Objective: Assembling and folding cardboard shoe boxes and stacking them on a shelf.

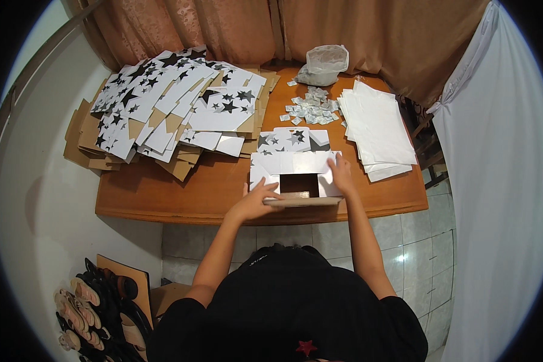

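A partly folded white cardboard box (294, 161) with grey and black stars stands at the table's front edge, its dark inside showing between the flaps. At its left front corner my left hand (254, 200) grips the box, fingers over the left flap and the near edge. On the opposite side, my right hand (341, 174) holds the right side flap, its fingertips at the upper right corner. A starred panel of the box (277, 140) extends beyond it toward the far side. The undersides of both hands are hidden.
A large fanned pile of flat starred cardboard boxes (223, 108) covers the table's left. Small sachets (311, 108) lie behind the box, beside an open plastic bag (323, 69). A stack of white sheets (377, 130) lies right. Shoes (81, 308) stand on the floor at lower left.
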### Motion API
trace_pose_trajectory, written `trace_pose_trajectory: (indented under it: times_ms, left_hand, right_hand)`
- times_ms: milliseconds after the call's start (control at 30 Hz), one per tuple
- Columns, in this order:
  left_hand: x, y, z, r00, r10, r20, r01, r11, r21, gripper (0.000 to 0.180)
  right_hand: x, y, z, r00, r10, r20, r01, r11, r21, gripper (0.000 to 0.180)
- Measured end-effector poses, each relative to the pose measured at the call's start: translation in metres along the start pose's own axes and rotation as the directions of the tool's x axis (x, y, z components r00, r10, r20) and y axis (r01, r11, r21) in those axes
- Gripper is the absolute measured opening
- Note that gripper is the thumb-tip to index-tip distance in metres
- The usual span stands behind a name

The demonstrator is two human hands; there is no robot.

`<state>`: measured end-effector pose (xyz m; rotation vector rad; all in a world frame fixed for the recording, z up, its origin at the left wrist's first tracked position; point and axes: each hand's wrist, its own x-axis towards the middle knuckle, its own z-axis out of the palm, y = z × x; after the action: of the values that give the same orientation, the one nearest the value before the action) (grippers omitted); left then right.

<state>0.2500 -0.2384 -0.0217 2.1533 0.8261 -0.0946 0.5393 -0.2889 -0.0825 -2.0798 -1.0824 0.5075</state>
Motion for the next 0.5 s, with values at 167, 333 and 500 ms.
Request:
trace_pose_trajectory:
  times_ms: [167,333,500]
  left_hand:
    - [0.035,-0.016,0.012,0.878,-0.040,-0.477,-0.016,0.993,-0.113,0.043]
    - [0.066,-0.023,0.029,0.631,-0.241,-0.737,0.184,0.970,-0.160,0.065]
    - [0.072,-0.019,0.031,0.638,-0.299,-0.709,0.232,0.953,-0.194,0.063]
  right_hand:
    - [0.019,0.027,-0.008,0.957,-0.117,0.265,-0.110,0.698,0.707,0.060]
    - [-0.004,0.004,-0.006,0.997,-0.082,0.011,0.082,0.997,0.007,0.073]
    - [-0.015,-0.010,-0.002,0.995,-0.087,-0.052,0.069,0.957,-0.283,0.083]
